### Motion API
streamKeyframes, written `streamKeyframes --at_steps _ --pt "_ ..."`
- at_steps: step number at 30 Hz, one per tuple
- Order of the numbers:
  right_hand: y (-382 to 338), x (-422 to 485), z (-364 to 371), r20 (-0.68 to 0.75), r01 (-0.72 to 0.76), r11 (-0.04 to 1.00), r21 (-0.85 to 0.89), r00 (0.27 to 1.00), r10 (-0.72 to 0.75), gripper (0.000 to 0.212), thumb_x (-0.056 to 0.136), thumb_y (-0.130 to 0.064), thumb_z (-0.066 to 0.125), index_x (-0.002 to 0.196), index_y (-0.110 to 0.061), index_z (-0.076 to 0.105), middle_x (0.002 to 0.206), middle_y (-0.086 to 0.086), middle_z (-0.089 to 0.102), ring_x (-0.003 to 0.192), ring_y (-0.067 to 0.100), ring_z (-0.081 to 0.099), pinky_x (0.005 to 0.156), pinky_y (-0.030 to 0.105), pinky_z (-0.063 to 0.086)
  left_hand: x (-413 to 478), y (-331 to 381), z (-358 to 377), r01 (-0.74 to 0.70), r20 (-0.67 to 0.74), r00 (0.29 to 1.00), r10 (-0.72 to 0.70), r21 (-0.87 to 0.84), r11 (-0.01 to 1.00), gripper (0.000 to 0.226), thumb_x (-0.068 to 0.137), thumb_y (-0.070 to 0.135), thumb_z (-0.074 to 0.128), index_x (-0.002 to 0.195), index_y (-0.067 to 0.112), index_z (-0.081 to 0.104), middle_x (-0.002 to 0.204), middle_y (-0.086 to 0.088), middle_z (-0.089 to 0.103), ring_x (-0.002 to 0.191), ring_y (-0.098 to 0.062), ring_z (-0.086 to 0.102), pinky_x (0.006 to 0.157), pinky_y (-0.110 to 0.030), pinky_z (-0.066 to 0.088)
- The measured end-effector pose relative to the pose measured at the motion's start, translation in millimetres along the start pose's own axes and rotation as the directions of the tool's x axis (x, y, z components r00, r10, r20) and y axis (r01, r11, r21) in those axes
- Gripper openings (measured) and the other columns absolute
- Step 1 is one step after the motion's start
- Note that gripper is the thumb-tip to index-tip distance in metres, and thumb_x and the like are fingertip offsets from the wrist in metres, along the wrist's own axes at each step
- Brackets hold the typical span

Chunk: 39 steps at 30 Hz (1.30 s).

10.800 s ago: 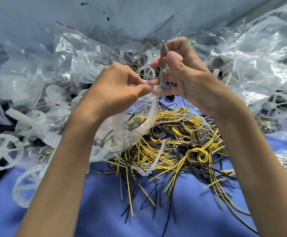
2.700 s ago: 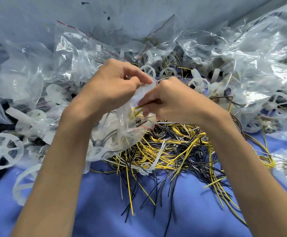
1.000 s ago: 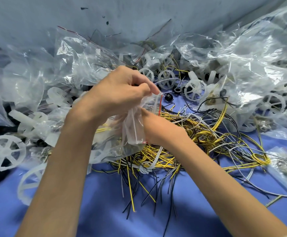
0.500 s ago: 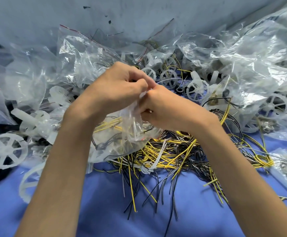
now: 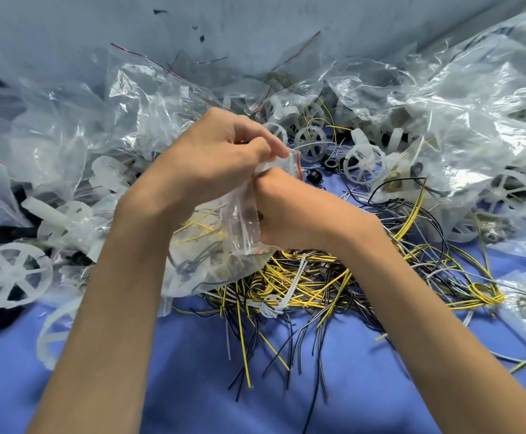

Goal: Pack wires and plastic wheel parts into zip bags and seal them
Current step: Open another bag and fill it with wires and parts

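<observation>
Packing bench, mid-job: my left hand (image 5: 221, 158) is curled over the mouth of a clear zip bag (image 5: 243, 227). Its thumb and forefinger pinch the rim just beside the red strip at the top. My right hand (image 5: 296, 211) is pressed against the bag's mouth from the right, its back to the camera. Its fingers lie behind the plastic and under my left hand, so I cannot tell how far they are curled or whether they have hold of anything. The bag hangs from the pinch and sags down and left above the blue table (image 5: 192, 386). A few yellow and dark wire pieces show through its wall. Just below and right of it, a loose pile of wires (image 5: 305, 277), yellow, black and white, spreads across the table. A white spoked wheel (image 5: 9, 275) lies at the far left, and more wheels (image 5: 363, 162) lie beyond my hands. Crumpled clear bags (image 5: 443, 104) are heaped along the back against a grey wall (image 5: 255, 20).
</observation>
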State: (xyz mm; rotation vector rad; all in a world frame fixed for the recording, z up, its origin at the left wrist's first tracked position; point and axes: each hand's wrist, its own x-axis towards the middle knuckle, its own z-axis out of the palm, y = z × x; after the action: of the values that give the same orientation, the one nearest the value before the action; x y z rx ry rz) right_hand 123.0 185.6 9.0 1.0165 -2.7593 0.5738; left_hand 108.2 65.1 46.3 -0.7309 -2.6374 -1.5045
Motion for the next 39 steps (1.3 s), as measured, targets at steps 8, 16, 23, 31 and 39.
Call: streamKeyframes --at_steps 8,16,23,31,39 --pt "0.6 -0.5 7.8 0.304 -0.131 0.991 -0.019 0.944 0.131 0.019 0.089 -0.015 0.051 0.097 -0.004 0.065 0.097 0.013 0.065 0.086 0.027 0.057 0.077 0.038 0.050 0.7 -0.4 2.1 -0.007 0.043 0.999 0.006 0.023 1.000 0.034 0.087 0.000 0.047 0.081 0.022 0.073 0.049 0.021 0.059 0.055 0.011 0.055 0.048 -0.005 0.036" --pt "3.3 -5.8 -18.6 0.061 -0.188 0.943 0.276 0.982 0.178 0.026 0.096 -0.014 0.038 0.079 -0.011 0.057 0.081 0.011 0.063 0.067 0.017 0.055 0.061 0.030 0.046 6.9 -5.2 5.2 0.086 -0.167 0.982 -0.087 -0.010 0.996 0.030 0.088 0.009 0.051 0.075 0.029 0.070 0.083 0.004 0.070 0.069 -0.004 0.058 0.067 -0.026 0.048" --pt "1.7 -4.6 -16.1 0.176 -0.228 0.955 0.189 0.965 0.196 0.058 0.093 -0.055 0.039 0.079 -0.004 0.063 0.073 0.005 0.061 0.061 0.016 0.053 0.058 0.029 0.039 6.9 -1.2 -2.9 0.092 -0.109 0.986 -0.125 -0.269 0.959 0.025 0.070 0.024 0.053 0.087 0.022 0.071 0.092 0.003 0.070 0.086 -0.007 0.062 0.064 -0.015 0.047" --pt "23.6 -4.1 -21.6 -0.050 -0.327 0.897 0.298 0.933 0.356 0.028 0.101 -0.019 0.036 0.100 -0.017 0.064 0.103 0.006 0.066 0.093 0.021 0.064 0.083 0.040 0.052 12.8 -8.6 -1.6 0.092 -0.012 0.995 -0.095 -0.131 0.987 0.040 0.094 0.015 0.051 0.133 0.020 0.048 0.114 0.004 0.057 0.097 -0.002 0.054 0.086 -0.014 0.042" --pt "58.7 -10.7 -25.6 -0.047 -0.390 0.762 0.518 0.876 0.480 0.027 0.101 -0.017 0.038 0.088 -0.021 0.061 0.088 0.005 0.068 0.076 0.014 0.068 0.068 0.025 0.055 10.4 -44.4 -18.5 0.252 0.172 0.943 -0.285 0.193 0.948 0.051 0.090 0.041 0.054 0.137 0.025 0.045 0.115 0.011 0.058 0.101 -0.002 0.054 0.080 -0.017 0.037"
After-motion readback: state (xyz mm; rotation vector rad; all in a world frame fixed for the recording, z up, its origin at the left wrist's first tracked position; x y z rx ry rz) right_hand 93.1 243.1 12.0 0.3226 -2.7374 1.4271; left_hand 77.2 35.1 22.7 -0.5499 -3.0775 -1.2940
